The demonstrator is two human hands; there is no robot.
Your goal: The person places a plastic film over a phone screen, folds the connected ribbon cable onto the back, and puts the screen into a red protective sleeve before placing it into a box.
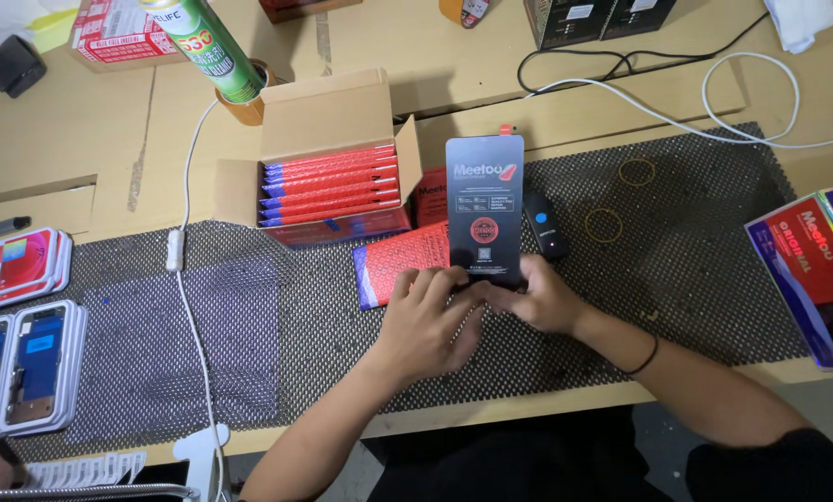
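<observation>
Black phone screen, lower edge under fingers of both hands

Cardboard-covered table under black mesh mat, open carton, cables.

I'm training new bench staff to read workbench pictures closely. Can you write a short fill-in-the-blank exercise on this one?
1. Both hands, the left hand and the right hand, grip the bottom edge of a dark ____ panel.
2. The open cardboard box holds a row of ____ packets.
3. Two rubber bands lie on the dotted ____.

Missing words: phone screen; red; mat
</observation>
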